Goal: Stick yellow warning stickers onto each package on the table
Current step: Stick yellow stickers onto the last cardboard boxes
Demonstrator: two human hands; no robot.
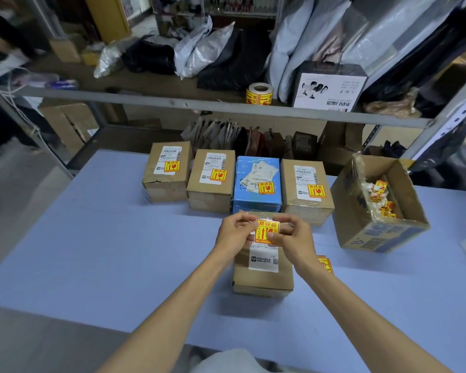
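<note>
1. Head view, nearest first: left hand (233, 231) and right hand (293, 238) each pinch an edge of one yellow sticker (267, 230), held above the closest brown box (262, 278) on the bench (92, 251). Cannot tell if the backing is off.
2. Risk: glue side folds onto itself or clings to a fingertip if the two pinches drift together; sticker wasted.
3. Risk: it lands over the barcode on the box's white label (263, 261), directly below the hands. Likely cause: fingers hide the target.
4. Risk: crooked or bubbled set if one edge drops before the other.
5. Spare stickers (326, 265) lie just beside the right wrist; a forearm sweep could drag them off the bench.
6. Further back, a row of four boxes (211, 184) already carries stickers; a nudge forward of the closest box would knock them.
7. Open carton (379, 227) at right holds peeled scraps, near the bench edge.
8. Sticker roll (259, 94) sits on the shelf (145, 98), well apart.
</note>
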